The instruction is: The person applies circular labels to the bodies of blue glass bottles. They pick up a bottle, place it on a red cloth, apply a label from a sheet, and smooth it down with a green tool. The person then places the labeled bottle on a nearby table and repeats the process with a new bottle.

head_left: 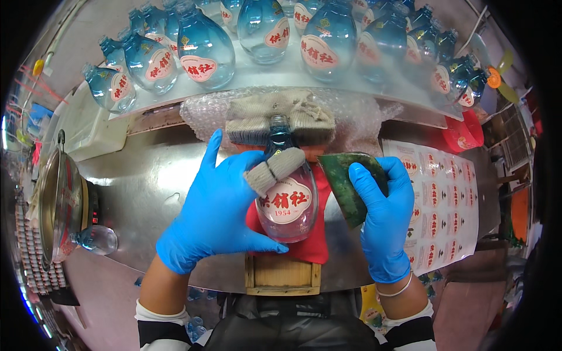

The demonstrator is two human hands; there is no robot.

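A clear glass bottle with a blue-tinted neck and a pink-and-red oval label lies in front of me, its neck pointing away. My left hand, in a blue glove, is around its left side. One finger, covered by a grey knit finger sleeve, lies across the bottle above the label, and the thumb reaches along its base. My right hand, also gloved in blue, grips a flat, dark green marbled scraper just right of the bottle, apart from it. Red cloth lies under the bottle.
Many blue bottles stand on a raised white shelf at the back. Bubble wrap and a folded knit pad lie beyond the bottle. A label sheet is at right. A metal pan and another bottle are at left.
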